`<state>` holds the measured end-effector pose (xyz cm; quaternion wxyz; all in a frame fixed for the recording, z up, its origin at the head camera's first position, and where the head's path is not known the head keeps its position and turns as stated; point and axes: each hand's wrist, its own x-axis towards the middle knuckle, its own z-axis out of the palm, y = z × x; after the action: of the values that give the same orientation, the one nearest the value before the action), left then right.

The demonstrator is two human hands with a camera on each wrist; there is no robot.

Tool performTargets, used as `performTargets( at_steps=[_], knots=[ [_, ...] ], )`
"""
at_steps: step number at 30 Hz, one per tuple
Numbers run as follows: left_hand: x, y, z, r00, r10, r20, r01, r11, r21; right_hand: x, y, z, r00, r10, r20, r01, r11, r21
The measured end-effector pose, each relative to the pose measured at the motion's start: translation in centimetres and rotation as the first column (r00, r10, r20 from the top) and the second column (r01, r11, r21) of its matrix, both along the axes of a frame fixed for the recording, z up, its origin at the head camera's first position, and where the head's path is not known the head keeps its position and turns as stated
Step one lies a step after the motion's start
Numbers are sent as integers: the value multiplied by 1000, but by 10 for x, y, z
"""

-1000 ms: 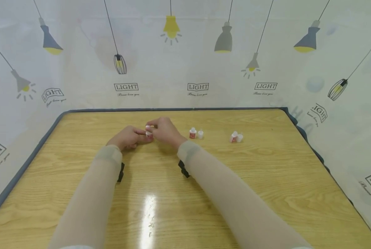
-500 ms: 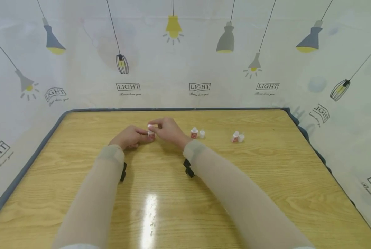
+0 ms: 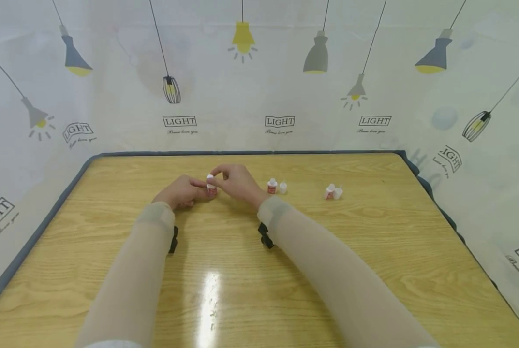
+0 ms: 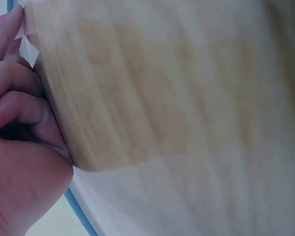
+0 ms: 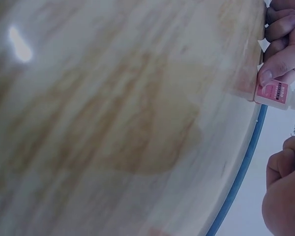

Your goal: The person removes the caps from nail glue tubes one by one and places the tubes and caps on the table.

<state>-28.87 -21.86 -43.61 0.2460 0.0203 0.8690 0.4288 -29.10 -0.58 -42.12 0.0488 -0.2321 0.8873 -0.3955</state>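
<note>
Your right hand (image 3: 239,183) has shifted slightly to the right since a second ago, leaving more of the white cap (image 3: 209,178) showing, while your left hand (image 3: 181,192) stays about where it was. Between them, toward the far side of the counter (image 3: 307,241), is the red-labelled bottle (image 3: 212,190), roughly upright. Your left fingers pinch its body, and your right thumb and forefinger pinch the cap at its top; you cannot tell how far the cap is seated. Your left wrist view catches only a cut-off piece of the label, and your right wrist view crops the bottle's top and much of your right hand. To the right stand a second bottle (image 3: 272,188) beside a small white piece (image 3: 283,188), then a third bottle (image 3: 329,193) and another white piece (image 3: 338,193), possibly touching
</note>
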Motion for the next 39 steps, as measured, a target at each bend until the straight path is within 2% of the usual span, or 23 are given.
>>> performTargets(
  at_steps=[7, 19, 24, 32, 39],
  knots=[
    [-1, 0, -1, 1000, -3, 5, 3, 1000, -8, 0, 0, 0, 1000, -5, 16, 5, 1000, 4],
    [2, 2, 1, 1000, 4, 6, -4, 1000, -9, 1, -2, 1, 1000, -3, -18, 3, 1000, -16],
    [3, 3, 3, 1000, 5, -3, -5, 1000, -20, 1, -2, 4, 1000, 26, 5, -26, 1000, 1],
    [0, 2, -2, 1000, 6, -1, -6, 1000, -26, 1, -2, 9, 995, 102, 16, -102, 994, 37],
    [1, 1, 0, 1000, 10, -6, -10, 1000, -11, 2, -3, 11, 997, 46, 62, -46, 999, 9]
  ],
)
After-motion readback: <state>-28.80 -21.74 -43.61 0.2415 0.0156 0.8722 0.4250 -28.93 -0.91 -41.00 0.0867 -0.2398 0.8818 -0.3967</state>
